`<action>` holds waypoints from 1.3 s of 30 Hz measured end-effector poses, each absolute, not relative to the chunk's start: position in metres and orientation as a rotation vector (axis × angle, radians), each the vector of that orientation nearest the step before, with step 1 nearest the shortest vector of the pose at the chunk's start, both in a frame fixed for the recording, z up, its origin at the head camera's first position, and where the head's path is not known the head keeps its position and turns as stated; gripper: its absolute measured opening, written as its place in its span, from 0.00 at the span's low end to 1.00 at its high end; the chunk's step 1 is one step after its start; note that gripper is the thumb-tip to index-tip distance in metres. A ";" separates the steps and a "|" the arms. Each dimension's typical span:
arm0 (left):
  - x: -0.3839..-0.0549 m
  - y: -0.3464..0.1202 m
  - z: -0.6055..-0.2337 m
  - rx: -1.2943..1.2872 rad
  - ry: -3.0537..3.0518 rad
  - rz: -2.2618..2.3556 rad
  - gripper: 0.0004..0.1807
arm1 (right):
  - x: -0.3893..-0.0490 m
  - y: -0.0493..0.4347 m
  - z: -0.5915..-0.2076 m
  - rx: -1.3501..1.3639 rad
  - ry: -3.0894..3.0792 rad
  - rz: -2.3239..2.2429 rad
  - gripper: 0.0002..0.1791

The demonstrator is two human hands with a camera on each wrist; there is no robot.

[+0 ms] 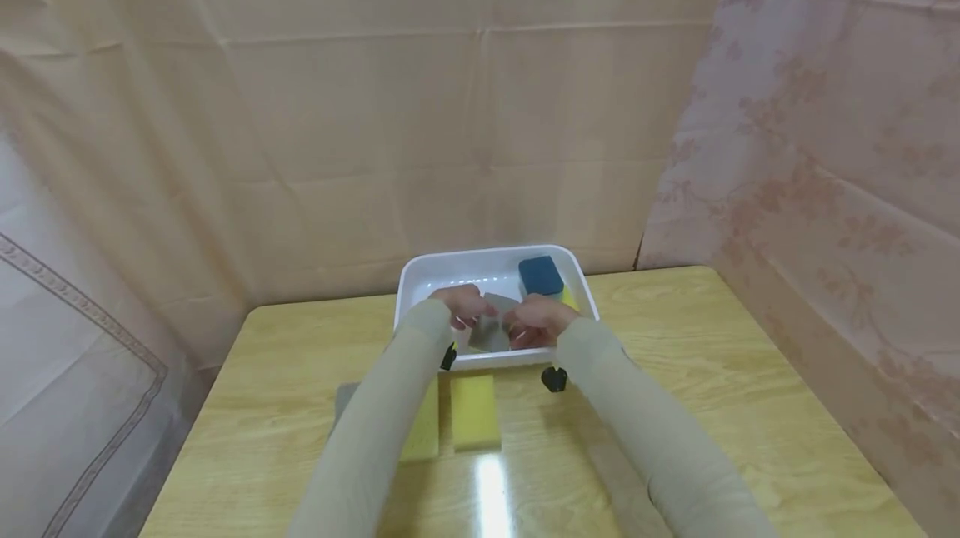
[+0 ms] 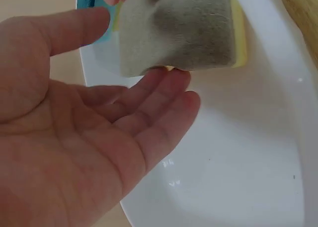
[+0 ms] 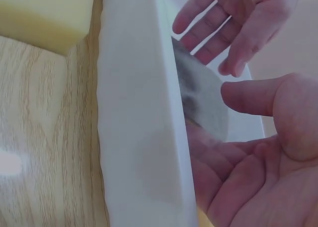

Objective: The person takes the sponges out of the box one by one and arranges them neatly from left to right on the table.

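Reaches with left hand (image 1: 461, 303) and right hand (image 1: 542, 320) into a white tray (image 1: 487, 361) on a wooden bench (image 1: 652, 338), either side of a grey-faced, yellow-edged sponge (image 1: 492, 328) inside. Holds the left hand loosely spread, with nearly straight fingers at the sponge's edge, not grasping; places the right hand at the opposite side, thumb out, with other fingers partly hidden by the tray's wall, so cannot tell whether gripping. Includes a dark blue block (image 1: 541, 275) at the tray's right and a yellow block (image 1: 475, 413) on the bench in front.
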State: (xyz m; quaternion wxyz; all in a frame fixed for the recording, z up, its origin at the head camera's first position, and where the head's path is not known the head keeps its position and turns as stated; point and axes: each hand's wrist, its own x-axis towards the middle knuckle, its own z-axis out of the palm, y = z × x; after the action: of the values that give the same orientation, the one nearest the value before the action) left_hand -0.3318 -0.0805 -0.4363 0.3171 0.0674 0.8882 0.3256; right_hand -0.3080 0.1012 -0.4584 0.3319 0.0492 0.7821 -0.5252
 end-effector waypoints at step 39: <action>-0.294 -0.088 -0.440 0.157 2.501 1.737 0.26 | -0.296 0.098 -0.449 -0.020 2.372 -1.805 0.34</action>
State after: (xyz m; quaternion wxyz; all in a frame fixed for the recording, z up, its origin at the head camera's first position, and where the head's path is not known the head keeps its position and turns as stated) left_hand -0.2935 -0.0876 -0.4401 0.0461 0.0513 0.8194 0.5690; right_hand -0.2956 0.0978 -0.4485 0.0802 -0.0067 0.7932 -0.6036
